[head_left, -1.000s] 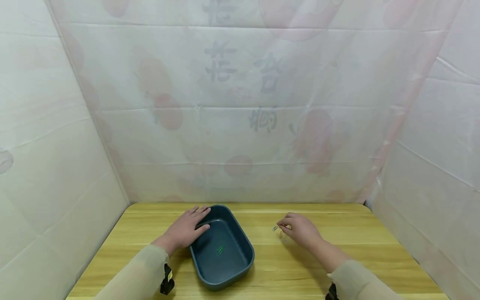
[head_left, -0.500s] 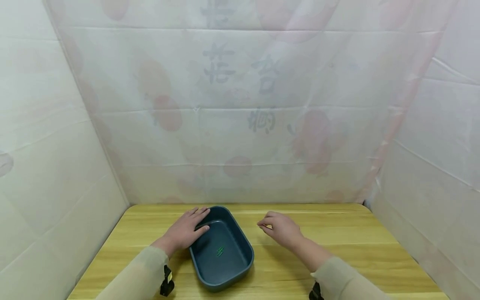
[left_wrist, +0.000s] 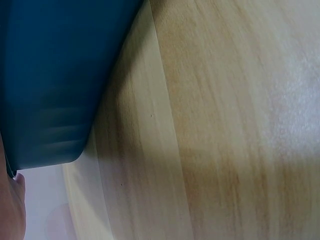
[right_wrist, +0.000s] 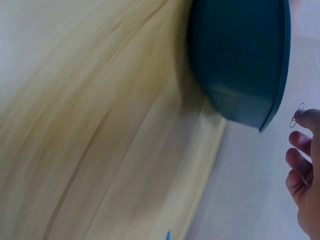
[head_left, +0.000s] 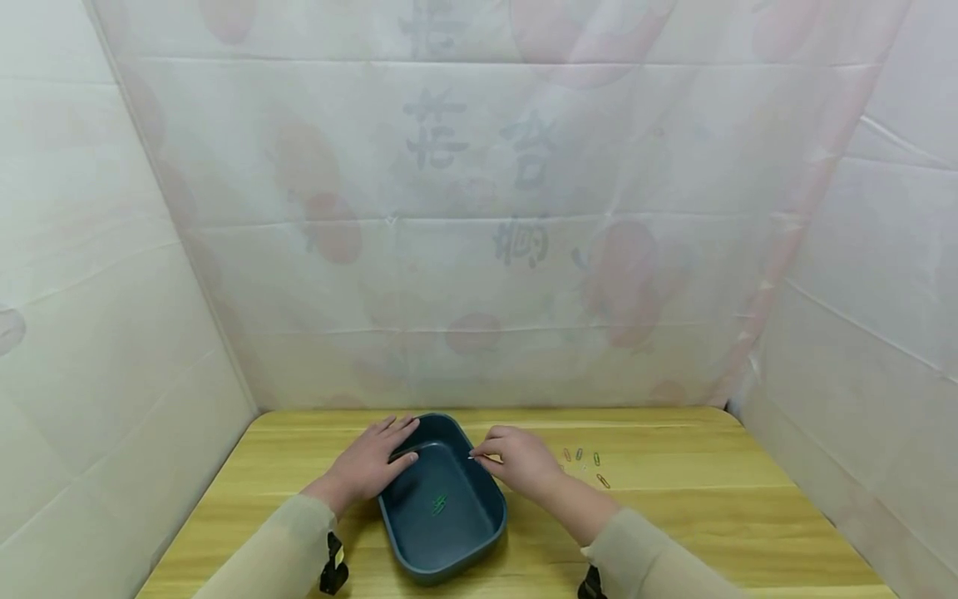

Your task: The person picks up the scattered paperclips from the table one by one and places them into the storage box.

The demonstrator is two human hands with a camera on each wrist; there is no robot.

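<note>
One pale paperclip [right_wrist: 297, 115] now sits pinched in the right hand [head_left: 521, 460], which has swung from the loose clips [head_left: 586, 462] to the blue tray's [head_left: 490, 532] rim — delivery seems close; left hand [head_left: 369, 462] lies flat, steadying it.

Right hand [right_wrist: 306, 175] cut off by right wrist view's edge, only fingers showing. Dark blue plastic tub [left_wrist: 47, 75] cropped there and in left wrist view. Pinched silver paper clip [head_left: 475, 457] barely readable from head.
</note>
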